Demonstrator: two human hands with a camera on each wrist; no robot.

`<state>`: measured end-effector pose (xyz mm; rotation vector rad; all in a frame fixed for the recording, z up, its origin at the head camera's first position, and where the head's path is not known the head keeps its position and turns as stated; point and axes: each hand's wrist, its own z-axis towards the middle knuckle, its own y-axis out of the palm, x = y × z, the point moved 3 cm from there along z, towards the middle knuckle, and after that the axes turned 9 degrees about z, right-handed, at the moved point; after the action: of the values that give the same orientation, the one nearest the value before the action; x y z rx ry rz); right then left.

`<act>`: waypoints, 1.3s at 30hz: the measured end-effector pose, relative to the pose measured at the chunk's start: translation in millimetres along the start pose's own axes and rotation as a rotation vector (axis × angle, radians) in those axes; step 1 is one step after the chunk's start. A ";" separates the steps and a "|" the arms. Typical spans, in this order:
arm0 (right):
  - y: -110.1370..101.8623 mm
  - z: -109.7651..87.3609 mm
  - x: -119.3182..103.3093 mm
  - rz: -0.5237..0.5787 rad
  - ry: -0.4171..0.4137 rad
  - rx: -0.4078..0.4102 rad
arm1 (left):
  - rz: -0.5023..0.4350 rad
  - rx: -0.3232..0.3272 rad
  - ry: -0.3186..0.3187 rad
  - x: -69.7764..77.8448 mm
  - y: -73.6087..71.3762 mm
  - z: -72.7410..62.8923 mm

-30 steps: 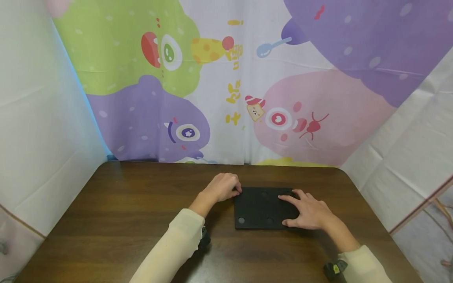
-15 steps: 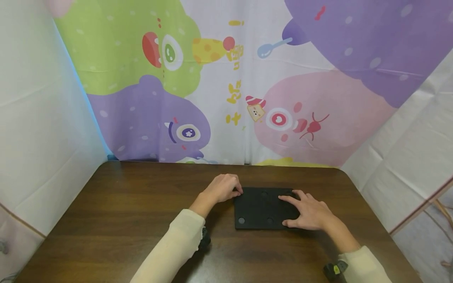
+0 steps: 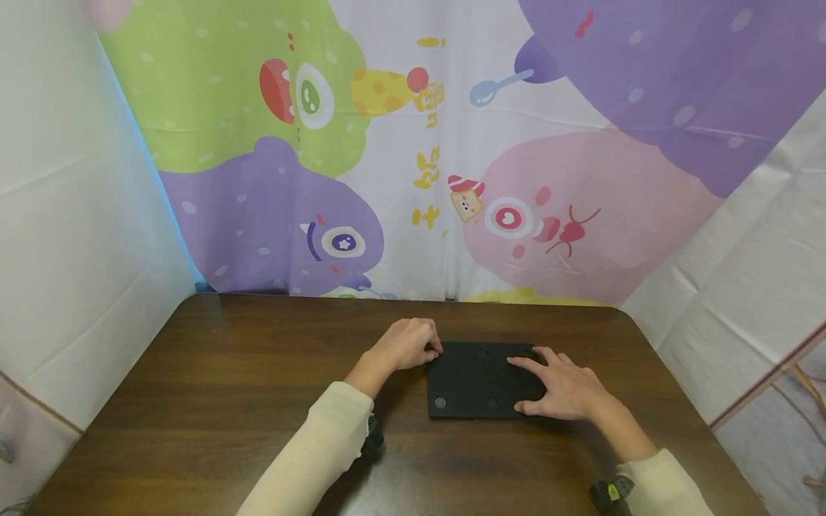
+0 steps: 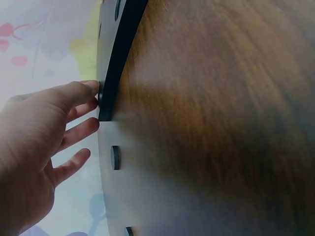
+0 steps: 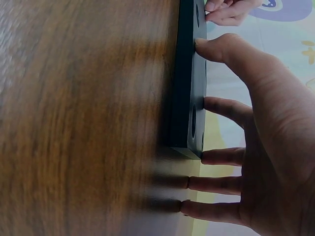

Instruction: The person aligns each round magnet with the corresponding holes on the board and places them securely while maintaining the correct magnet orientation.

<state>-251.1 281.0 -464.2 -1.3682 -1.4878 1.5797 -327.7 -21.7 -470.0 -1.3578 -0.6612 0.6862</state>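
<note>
A flat black board point(image 3: 474, 380) with several round recesses lies on the wooden table. At its far left corner is my left hand point(image 3: 408, 342). In the left wrist view, the thumb and forefinger point(image 4: 83, 91) come close together on that corner and the other fingers spread apart. Whether they pinch something small there is hidden. My right hand point(image 3: 564, 383) rests on the board's right end with fingers spread. Its thumb point(image 5: 211, 48) touches the board near the front edge, and the outer fingers reach past the right end, as the right wrist view shows.
In the left wrist view a small dark disc point(image 4: 115, 157) and a second disc point(image 4: 129, 231) show beyond the board's corner. The brown table point(image 3: 258, 401) extends around the board. A patterned curtain point(image 3: 445, 265) hangs along its far edge, with white sheets point(image 3: 84, 236) at the sides.
Almost nothing differs: both hands stay at the board, and the board keeps its place.
</note>
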 end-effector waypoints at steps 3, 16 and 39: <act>0.2 0.3 1.0 -0.005 -0.001 0.001 | 0.007 -0.006 0.003 0.2 -1.6 -0.4; 0.2 1.4 0.7 0.002 0.003 -0.008 | 0.013 0.024 0.017 -1.7 -10.4 -0.2; 0.0 0.5 2.4 -0.003 0.001 -0.003 | -0.002 0.030 -0.044 -24.8 -7.2 -15.1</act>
<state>-252.4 282.9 -465.0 -1.3679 -1.4911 1.5754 -331.6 -50.9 -465.0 -1.3177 -0.6853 0.7231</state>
